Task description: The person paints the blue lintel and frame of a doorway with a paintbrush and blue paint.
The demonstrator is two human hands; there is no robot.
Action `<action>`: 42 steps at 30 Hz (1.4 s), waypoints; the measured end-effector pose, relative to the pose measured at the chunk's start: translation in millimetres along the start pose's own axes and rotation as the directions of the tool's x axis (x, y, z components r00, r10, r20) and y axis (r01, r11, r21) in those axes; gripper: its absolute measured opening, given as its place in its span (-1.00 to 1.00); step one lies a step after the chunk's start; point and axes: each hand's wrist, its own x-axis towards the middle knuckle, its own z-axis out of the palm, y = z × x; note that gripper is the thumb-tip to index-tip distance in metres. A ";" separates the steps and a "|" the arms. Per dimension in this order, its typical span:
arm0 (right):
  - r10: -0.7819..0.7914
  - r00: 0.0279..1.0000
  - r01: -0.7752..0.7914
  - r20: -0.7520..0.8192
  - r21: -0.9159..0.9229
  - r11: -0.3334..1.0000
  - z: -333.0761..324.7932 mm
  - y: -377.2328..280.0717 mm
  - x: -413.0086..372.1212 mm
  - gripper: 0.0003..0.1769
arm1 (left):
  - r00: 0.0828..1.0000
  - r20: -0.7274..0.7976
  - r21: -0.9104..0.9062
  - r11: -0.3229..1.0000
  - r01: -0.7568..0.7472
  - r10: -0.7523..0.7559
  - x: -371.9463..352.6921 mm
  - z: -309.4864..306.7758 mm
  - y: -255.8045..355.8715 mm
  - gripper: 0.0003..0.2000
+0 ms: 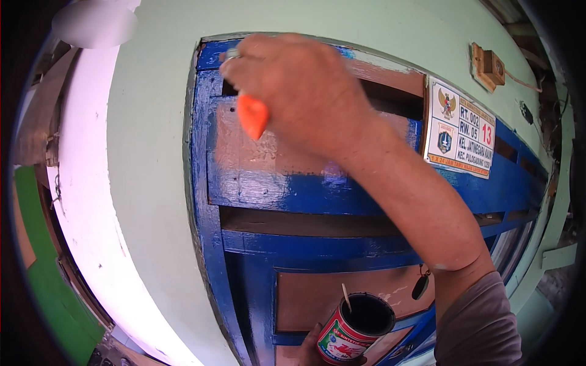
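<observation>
Pale green wall (pixel 152 152) around blue woodwork (pixel 305 247) with long dark slots. Blue is glossy, wet-looking; brown patches show on upper and lower panels. Step in hand, my reading: brushing blue paint along the top rail, near its left corner. Next move calls for a light, steady stroke and a clean edge against the wall.

Right arm (pixel 415 189): raised from lower right, elbow bent, forearm slanting up and left across the panels. Plaque (pixel 461 125) on the woodwork, beyond the forearm.

Right hand (pixel 299 91): high at the corner, back to view, fingers closed round what I take for a brush. Paint can (pixel 348 334): low, open, dark inside, tilted; left hand (pixel 310 348) grips it, partly hidden.

Orange handle (pixel 253 117): tip pointing down out of right hand, bristles not visible. Thin stick (pixel 346 297) stands in the can, at its rim
</observation>
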 end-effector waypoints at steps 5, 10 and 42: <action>0.253 0.943 -0.288 0.214 0.150 0.946 -47.2 30.3 8.2 -0.90 | 0.997 -0.066 0.063 0.998 0.030 -0.026 -0.4 -9.8 2.1 -0.15; 0.318 0.874 -0.437 0.367 0.308 0.845 -97.3 23.0 29.6 -0.74 | 0.997 -0.058 0.040 0.998 0.052 -0.049 2.4 -6.9 0.8 -0.15; 0.363 0.820 -0.454 0.442 0.117 0.883 -85.0 14.8 57.8 -0.70 | 0.996 -0.049 -0.044 0.997 0.069 -0.071 0.8 11.8 -2.6 -0.12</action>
